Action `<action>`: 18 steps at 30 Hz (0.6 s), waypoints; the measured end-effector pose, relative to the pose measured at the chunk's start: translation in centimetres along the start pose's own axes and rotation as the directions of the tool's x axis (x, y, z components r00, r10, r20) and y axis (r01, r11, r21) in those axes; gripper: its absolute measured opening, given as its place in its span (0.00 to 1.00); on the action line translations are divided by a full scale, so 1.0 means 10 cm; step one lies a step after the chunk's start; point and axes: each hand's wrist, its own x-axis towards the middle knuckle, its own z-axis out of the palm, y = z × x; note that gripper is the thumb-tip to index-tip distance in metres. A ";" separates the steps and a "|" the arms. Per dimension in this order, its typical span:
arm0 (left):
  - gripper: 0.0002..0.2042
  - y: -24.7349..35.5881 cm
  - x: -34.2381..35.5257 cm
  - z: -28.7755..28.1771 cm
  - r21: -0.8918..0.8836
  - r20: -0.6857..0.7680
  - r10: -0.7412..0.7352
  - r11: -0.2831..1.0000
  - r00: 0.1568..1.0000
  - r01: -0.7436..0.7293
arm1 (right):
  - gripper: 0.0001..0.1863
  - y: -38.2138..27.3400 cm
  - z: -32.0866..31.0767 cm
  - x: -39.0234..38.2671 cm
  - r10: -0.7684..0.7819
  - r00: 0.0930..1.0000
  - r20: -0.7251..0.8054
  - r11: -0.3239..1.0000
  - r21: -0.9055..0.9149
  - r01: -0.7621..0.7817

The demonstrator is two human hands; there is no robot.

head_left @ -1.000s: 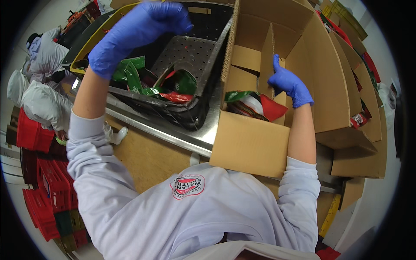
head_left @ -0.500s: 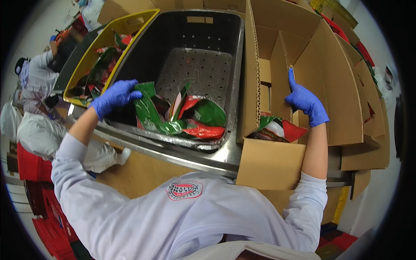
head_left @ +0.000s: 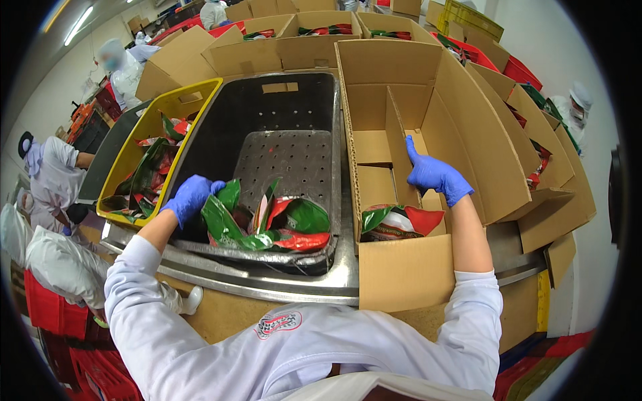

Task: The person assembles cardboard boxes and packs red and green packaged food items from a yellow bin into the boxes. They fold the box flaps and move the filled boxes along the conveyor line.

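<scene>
in the black plastic crate (head_left: 294, 110), near-left corner, my blue-gloved left hand (head_left: 191, 199), clamping unclear, touches a glossy green plastic pouch (head_left: 219, 220), likely limp, best edge-pinched.

"What are you picking up around the edges?"

"At upper left I'm seeing a ceiling light (head_left: 79, 25) glowing, and a person in a white hood (head_left: 124, 80) is standing below it."

"And further down?"

"A person in a dark cap (head_left: 53, 170) is showing at far left, and red crates (head_left: 57, 304) are sitting at lower left."

"Right side?"

"I'm watching a yellow crate (head_left: 473, 21) resting up there; another person in white (head_left: 574, 117) is appearing beside the pale wall (head_left: 568, 50)."
</scene>
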 end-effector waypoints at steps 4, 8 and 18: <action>0.21 -0.04 0.26 -0.17 0.368 -0.312 0.127 0.930 0.942 -0.003 | 0.50 0.02 -0.01 0.01 0.022 1.000 -0.006 0.999 -0.043 -0.023; 0.13 0.21 0.55 -0.54 0.191 -0.326 0.137 0.979 0.936 -0.077 | 0.49 0.04 0.00 0.04 -0.003 1.000 0.001 0.994 -0.111 0.003; 0.16 1.32 0.51 -2.47 -0.700 -0.711 -0.187 0.285 0.678 -0.655 | 0.50 0.08 -0.01 0.00 -0.076 0.996 0.055 0.975 0.212 0.063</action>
